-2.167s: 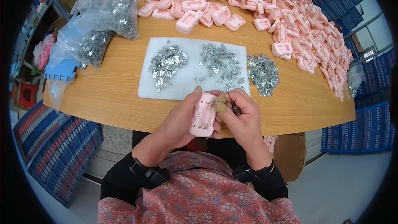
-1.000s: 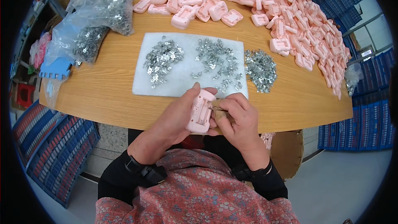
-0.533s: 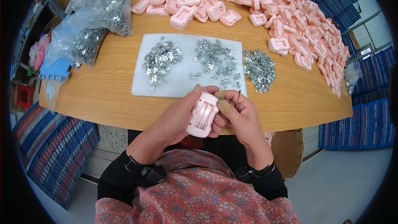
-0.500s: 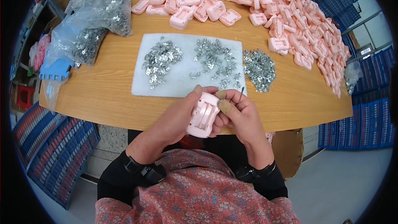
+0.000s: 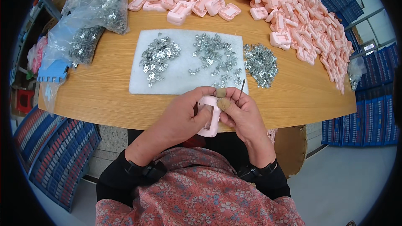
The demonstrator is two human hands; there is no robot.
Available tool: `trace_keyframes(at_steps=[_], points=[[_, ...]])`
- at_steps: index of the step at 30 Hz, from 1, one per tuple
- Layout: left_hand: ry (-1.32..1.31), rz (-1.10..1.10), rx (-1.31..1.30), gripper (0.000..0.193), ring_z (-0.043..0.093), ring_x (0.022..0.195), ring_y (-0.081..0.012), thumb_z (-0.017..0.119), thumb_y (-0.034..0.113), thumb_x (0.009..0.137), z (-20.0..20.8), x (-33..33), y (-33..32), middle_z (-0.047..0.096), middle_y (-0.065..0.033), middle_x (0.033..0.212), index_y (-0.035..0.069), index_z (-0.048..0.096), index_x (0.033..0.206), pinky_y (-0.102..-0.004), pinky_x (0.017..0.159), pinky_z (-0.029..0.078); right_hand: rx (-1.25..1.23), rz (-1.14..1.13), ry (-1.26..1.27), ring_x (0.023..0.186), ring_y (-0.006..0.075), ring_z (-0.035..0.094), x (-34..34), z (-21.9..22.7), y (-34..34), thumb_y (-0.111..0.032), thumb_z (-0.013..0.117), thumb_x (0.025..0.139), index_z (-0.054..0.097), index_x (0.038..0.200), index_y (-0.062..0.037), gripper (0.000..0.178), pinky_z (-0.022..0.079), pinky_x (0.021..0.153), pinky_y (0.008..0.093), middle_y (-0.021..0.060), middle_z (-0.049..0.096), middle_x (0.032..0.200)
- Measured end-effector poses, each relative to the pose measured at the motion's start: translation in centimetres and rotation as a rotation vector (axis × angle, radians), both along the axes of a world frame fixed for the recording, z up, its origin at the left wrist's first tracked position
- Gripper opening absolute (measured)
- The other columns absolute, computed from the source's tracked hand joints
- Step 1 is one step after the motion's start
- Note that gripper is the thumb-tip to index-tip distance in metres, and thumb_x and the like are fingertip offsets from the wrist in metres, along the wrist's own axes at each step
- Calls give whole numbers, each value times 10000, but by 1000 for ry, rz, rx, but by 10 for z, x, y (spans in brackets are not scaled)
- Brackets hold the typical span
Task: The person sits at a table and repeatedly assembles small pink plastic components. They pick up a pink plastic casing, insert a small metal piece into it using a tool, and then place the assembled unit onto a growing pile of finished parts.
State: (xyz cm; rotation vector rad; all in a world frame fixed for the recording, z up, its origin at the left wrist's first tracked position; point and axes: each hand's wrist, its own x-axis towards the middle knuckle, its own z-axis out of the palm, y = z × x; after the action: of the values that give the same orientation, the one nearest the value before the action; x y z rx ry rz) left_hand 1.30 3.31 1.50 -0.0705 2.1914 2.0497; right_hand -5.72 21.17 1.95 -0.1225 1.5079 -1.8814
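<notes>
At the table's front edge my left hand (image 5: 180, 115) is closed round a pale pink plastic battery-compartment casing (image 5: 214, 121), its thumb pressed into the long recess. My right hand (image 5: 245, 117) is closed too, thumb and forefinger wearing tan finger covers and pinching at the casing's upper right edge. A thin dark metal rod (image 5: 241, 90) sticks up from between its fingers; its other end is hidden. Whether a small metal part sits in the pinch cannot be seen. Beyond the hands, a white foam sheet (image 5: 136, 79) carries two heaps of small metal contact plates (image 5: 159, 58).
Another heap of metal plates (image 5: 261, 65) lies right of the sheet. Many pink casings (image 5: 289, 25) are piled along the far and right sides. Clear bags of metal parts (image 5: 86, 44) and a blue foam piece (image 5: 53, 72) sit at the left. Racks of blue trays (image 5: 58, 155) flank the table.
My left thumb has moved from the casing's left edge into its recess. Both hands have drawn closer together at its top, and the rod now points more upright.
</notes>
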Motion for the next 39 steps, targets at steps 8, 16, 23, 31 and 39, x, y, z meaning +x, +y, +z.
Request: trace_keyframes(at_steps=[8, 16, 23, 31, 39], points=[[283, -7, -437, 292, 628, 890, -328, 490, 58, 913, 3, -7, 5, 628, -187, 978, -8, 531, 1194, -382, 774, 498, 20, -26, 195, 660, 49, 556, 3, -3, -5, -148, 641, 958, 529, 1137, -27, 243, 461, 584, 217, 7, 596, 817], [-98, 127, 215, 265, 585, 690, -124, 407, 78, 962, 6, -10, -7, 603, -57, 914, 59, 532, 1195, -257, 611, 490, 18, -23, 370, 705, 55, 524, -2, 6, 9, -272, 386, 1079, 537, 1179, -46, 290, 438, 630, 205, -20, 560, 870], [-287, 171, 775, 328, 587, 626, -168, 469, 285, 1030, -4, -13, -19, 626, -77, 904, 29, 532, 1225, -289, 541, 466, 152, -70, 251, 715, 81, 545, 9, 0, 7, -289, 470, 1043, 564, 1159, -19, 309, 475, 655, 258, 8, 575, 805], [-277, 30, 1030, 402, 561, 665, -168, 421, 353, 1031, -8, 0, -34, 654, -107, 997, 33, 539, 1242, -276, 545, 396, 68, -85, 506, 764, 34, 484, 12, 11, -10, -56, 644, 932, 608, 1101, 4, 183, 424, 686, 206, -19, 569, 851], [-246, -34, 1087, 369, 563, 659, -177, 486, 329, 1016, -10, -2, -28, 656, -109, 973, 40, 544, 1237, -275, 548, 394, 146, -28, 715, 679, 83, 470, 8, 18, -21, -56, 681, 884, 619, 1083, 13, 220, 419, 637, 224, 27, 528, 825]])
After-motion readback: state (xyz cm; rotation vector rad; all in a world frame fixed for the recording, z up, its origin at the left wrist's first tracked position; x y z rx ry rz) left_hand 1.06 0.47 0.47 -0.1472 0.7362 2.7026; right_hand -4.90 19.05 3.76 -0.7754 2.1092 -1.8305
